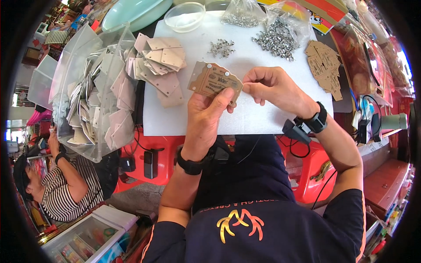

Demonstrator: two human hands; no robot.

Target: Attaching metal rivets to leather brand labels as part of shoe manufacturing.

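Observation:
My left hand (206,115) holds a brown cardboard tag (214,80) with rounded corners and small metal rivets near its top edge, thumb pressed on its front. My right hand (272,86) pinches the tag's right corner with fingertips closed; whether a rivet sits between them is hidden. Both hands hover over a white foam mat (245,118). Each wrist wears a black band. A small heap of loose metal rivets (221,47) lies on the mat behind the tag.
A stack of pale cardboard tags (160,65) sits left of the mat, beside a clear bin (87,101) full of them. Bags of rivets (280,35), a clear bowl (184,16), brown tags (325,68) at right. Another person in a striped shirt (61,193) sits lower left.

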